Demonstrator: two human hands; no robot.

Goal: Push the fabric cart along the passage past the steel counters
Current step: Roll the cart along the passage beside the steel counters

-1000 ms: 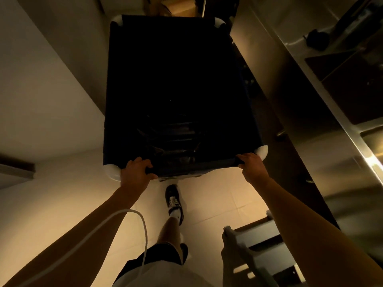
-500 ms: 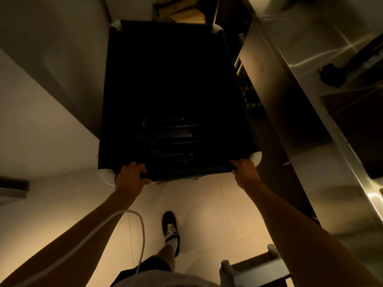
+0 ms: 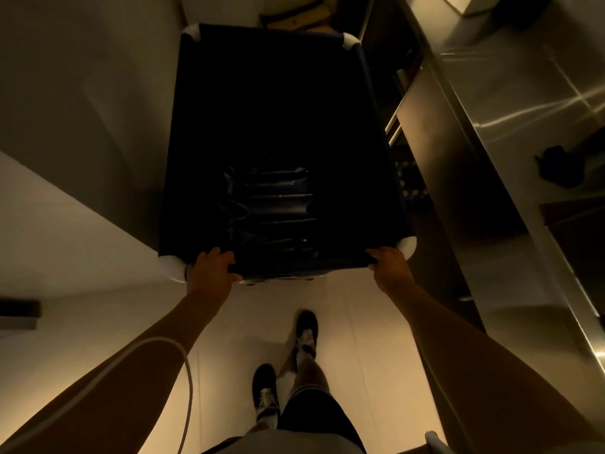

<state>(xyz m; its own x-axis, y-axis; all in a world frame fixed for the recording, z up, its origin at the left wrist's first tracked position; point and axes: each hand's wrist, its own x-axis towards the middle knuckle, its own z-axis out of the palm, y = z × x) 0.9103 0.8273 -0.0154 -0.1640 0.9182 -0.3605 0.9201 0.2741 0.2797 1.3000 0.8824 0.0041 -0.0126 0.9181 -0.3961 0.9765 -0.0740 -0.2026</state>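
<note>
Further along the passage now: steel counter (image 3: 510,132) running down the right, pale wall (image 3: 82,93) close on the left, fabric cart (image 3: 281,145) between them. Advanced since a second ago, with the far white corners nearer the cardboard (image 3: 294,16) ahead and the grey step stool (image 3: 433,442) nearly gone from the bottom edge (steady progress, probably mid-task, more counter to pass). Narrow gap on the right side; a slight drift could catch the counter's lower shelf. Left hand (image 3: 211,268) and right hand (image 3: 388,265), set wide apart, each clamped on the cart's near rim by its white corner caps. Dark cloth (image 3: 556,167) lying on the countertop. No brands, labels or writing readable in this dim light.
</note>
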